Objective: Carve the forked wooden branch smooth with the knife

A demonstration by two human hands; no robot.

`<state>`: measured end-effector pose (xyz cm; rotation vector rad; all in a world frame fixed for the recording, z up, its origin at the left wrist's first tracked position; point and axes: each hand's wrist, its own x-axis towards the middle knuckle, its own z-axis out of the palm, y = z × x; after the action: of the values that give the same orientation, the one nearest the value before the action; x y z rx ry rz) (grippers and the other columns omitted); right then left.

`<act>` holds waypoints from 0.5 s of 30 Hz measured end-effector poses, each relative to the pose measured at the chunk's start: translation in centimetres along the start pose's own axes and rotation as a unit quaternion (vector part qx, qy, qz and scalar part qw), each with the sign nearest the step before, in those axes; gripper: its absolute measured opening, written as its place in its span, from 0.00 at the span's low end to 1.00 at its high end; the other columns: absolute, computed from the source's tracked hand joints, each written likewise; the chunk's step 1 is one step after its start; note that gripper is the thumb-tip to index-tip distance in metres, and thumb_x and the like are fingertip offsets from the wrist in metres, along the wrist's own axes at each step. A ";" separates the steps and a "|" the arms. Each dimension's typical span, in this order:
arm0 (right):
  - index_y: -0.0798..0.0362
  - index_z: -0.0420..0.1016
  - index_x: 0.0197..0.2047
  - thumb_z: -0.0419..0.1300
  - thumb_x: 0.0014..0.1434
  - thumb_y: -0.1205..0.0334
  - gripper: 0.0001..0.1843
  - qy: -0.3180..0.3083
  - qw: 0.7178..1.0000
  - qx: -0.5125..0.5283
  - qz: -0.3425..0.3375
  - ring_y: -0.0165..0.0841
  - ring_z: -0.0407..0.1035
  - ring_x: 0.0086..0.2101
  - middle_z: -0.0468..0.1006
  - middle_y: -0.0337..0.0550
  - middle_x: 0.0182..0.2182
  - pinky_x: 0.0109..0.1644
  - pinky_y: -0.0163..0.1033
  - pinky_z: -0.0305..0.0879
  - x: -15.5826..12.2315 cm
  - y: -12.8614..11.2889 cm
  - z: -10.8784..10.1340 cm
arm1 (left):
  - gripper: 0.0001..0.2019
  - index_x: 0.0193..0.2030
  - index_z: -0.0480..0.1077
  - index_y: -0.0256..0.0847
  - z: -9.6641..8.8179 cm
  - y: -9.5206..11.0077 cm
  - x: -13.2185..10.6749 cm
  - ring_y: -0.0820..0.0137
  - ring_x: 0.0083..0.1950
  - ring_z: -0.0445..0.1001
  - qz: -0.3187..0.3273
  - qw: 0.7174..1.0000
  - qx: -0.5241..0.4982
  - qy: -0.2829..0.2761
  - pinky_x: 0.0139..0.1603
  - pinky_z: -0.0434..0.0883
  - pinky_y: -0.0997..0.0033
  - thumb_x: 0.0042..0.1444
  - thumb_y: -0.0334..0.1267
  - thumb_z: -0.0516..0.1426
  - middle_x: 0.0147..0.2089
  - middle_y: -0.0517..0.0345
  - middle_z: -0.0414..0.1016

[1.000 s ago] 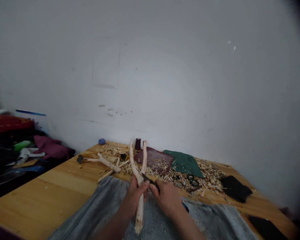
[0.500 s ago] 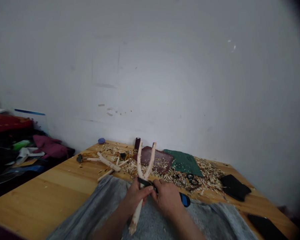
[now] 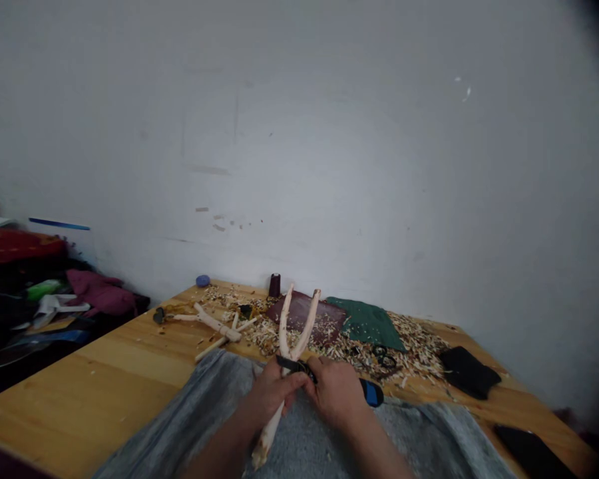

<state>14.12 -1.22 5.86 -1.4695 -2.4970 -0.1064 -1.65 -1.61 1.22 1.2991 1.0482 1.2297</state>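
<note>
A peeled, Y-shaped forked stick (image 3: 307, 330) stands tilted in front of me, its prongs pointing up and away. My left hand (image 3: 274, 391) is closed round its handle just below the fork. My right hand (image 3: 335, 389) grips a knife (image 3: 373, 393) with a black and blue handle, whose end shows past the palm. The dark blade lies across the stick below the fork, and my left thumb reaches towards it. Under both hands a grey cloth (image 3: 180, 419) covers the lap and the table's front edge.
Wood shavings (image 3: 419, 346) cover the back of the wooden table (image 3: 80, 392). Among them are a maroon sheet (image 3: 324, 316), a green sheet (image 3: 367, 322) and scissors (image 3: 384, 358). Another branch (image 3: 214, 324) lies at left, a thread spool (image 3: 274, 285) behind. Black flat items (image 3: 469, 372) sit at right.
The forked stick has tilted, its prongs swinging to the right and its lower end slightly left. The knife and right hand have shifted slightly right. Both hands keep their grip.
</note>
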 end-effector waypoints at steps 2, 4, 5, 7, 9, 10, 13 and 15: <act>0.52 0.74 0.43 0.47 0.67 0.51 0.19 -0.002 1.000 -0.007 0.011 0.39 0.74 0.37 0.80 0.48 0.38 0.37 0.37 0.59 0.0 -0.3 0.1 | 0.17 0.27 0.69 0.44 0.1 0.1 0.1 0.76 0.13 0.54 -0.011 1.000 0.003 0.008 0.15 0.54 0.76 0.48 0.55 0.62 0.12 0.70 0.59; 0.52 0.74 0.44 0.47 0.67 0.51 0.18 -0.001 1.000 -0.009 0.019 0.38 0.75 0.36 0.80 0.48 0.38 0.36 0.37 0.60 0.1 -0.4 0.3 | 0.18 0.26 0.67 0.44 0.2 0.1 0.2 0.77 0.13 0.54 -0.016 1.000 0.001 0.012 0.14 0.53 0.76 0.48 0.56 0.61 0.12 0.70 0.58; 0.52 0.74 0.43 0.48 0.67 0.51 0.18 0.002 1.000 -0.008 0.021 0.38 0.75 0.36 0.80 0.48 0.38 0.36 0.37 0.60 0.1 -0.5 0.4 | 0.19 0.25 0.67 0.44 0.3 0.2 0.2 0.77 0.12 0.54 -0.014 1.000 -0.001 0.012 0.14 0.53 0.76 0.47 0.57 0.61 0.12 0.70 0.58; 0.51 0.74 0.43 0.48 0.67 0.52 0.17 0.009 1.000 -0.004 0.025 0.38 0.75 0.36 0.80 0.47 0.37 0.36 0.37 0.60 0.1 -0.5 0.7 | 0.20 0.26 0.67 0.43 0.3 0.2 0.2 0.77 0.12 0.54 -0.001 1.000 -0.003 0.008 0.14 0.53 0.76 0.47 0.58 0.61 0.12 0.70 0.59; 0.51 0.73 0.42 0.48 0.67 0.52 0.17 0.013 0.999 -0.001 0.030 0.38 0.75 0.36 0.80 0.47 0.37 0.36 0.37 0.59 0.1 -0.6 0.8 | 0.20 0.27 0.67 0.43 0.2 0.1 0.1 0.77 0.12 0.53 0.009 1.000 0.002 0.008 0.14 0.53 0.76 0.48 0.59 0.61 0.12 0.70 0.59; 0.51 0.73 0.42 0.48 0.67 0.52 0.17 0.015 0.999 0.000 0.034 0.39 0.75 0.36 0.80 0.47 0.37 0.36 0.37 0.59 0.1 -0.7 0.8 | 0.20 0.27 0.67 0.43 0.2 0.1 0.1 0.77 0.12 0.53 0.009 1.000 0.008 0.009 0.14 0.54 0.76 0.48 0.60 0.60 0.12 0.70 0.58; 0.51 0.73 0.42 0.48 0.66 0.53 0.16 0.014 0.998 0.002 0.058 0.39 0.75 0.36 0.80 0.47 0.37 0.35 0.38 0.59 0.1 -0.9 0.9 | 0.19 0.29 0.66 0.43 0.3 -0.1 0.1 0.77 0.13 0.55 0.005 0.999 0.021 0.044 0.14 0.54 0.76 0.49 0.58 0.60 0.13 0.69 0.61; 0.51 0.73 0.42 0.49 0.66 0.55 0.15 0.018 0.997 0.008 0.077 0.39 0.75 0.36 0.80 0.47 0.37 0.35 0.38 0.59 0.2 -0.9 1.1 | 0.18 0.31 0.65 0.44 0.6 -0.1 0.1 0.76 0.13 0.56 0.004 0.998 0.006 0.067 0.13 0.54 0.77 0.49 0.56 0.62 0.14 0.70 0.62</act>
<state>13.05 -1.35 4.93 -1.6334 -2.3413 -0.0849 -1.06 -1.52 1.20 1.2450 1.1490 1.3336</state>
